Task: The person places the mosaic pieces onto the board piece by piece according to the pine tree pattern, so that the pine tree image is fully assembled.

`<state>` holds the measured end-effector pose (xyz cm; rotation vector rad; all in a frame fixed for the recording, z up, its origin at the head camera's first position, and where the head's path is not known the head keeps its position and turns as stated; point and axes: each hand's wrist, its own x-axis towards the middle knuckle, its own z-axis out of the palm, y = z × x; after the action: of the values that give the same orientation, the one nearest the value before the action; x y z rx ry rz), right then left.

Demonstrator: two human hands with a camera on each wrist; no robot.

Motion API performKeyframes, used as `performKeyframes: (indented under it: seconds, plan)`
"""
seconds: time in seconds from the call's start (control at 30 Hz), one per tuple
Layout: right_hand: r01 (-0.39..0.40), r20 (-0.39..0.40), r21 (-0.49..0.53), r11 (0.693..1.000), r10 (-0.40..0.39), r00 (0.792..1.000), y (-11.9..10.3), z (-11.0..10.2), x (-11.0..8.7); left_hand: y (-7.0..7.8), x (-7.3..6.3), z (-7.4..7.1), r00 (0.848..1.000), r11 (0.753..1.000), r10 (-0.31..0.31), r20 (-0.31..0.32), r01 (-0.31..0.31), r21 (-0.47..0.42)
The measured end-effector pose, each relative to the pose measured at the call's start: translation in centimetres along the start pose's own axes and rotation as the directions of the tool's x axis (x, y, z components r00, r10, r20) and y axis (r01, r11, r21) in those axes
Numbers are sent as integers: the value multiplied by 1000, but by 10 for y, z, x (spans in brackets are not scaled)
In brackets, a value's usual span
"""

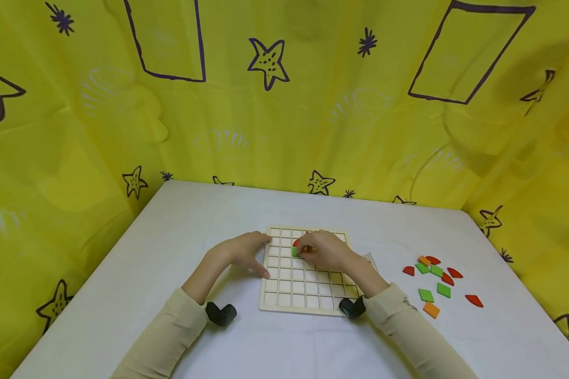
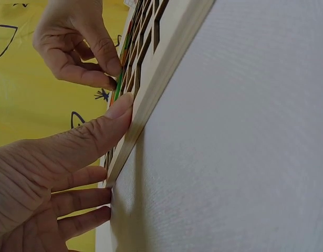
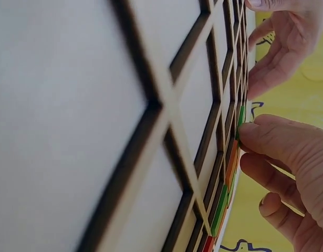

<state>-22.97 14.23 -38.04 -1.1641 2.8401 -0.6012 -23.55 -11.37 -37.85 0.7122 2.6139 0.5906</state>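
A wooden grid board point(image 1: 284, 310) lies on the table, its square cells framed by thin raised strips. My left hand point(image 1: 246, 252) rests at its left edge, thumb and fingers spread; in the left wrist view the thumb point(image 2: 106, 126) touches the rim. Over the upper middle cells, my right hand point(image 1: 324, 250) has its curled thumb and index finger at a green tile point(image 1: 295, 252). Red, orange and green pieces sit in cells around those fingertips, seen edge-on in the right wrist view as an orange tile point(image 3: 231, 164) and another green tile point(image 3: 219, 211). The hand partly hides them.
Loose pieces lie right of the board, among them a green tile point(image 1: 444, 289), an orange tile point(image 1: 431, 309) and a red curved piece point(image 1: 474, 300). A small gridded sheet point(image 1: 371, 260) shows behind the right forearm. A yellow patterned curtain point(image 1: 275, 131) surrounds the white table point(image 1: 194, 210).
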Motion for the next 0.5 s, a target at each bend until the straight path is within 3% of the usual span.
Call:
performKeyframes:
  seconds: [0.2, 0.5]
  plan:
    - [-29, -2, -18, 999, 29, 1000, 0, -3, -8, 1, 1, 2, 1000, 1000, 1, 9, -1, 1]
    - [-97, -82, -15, 995, 96, 992, 18, -21, -43, 0, 2, 0, 1000, 1000, -20, 8, 19, 12]
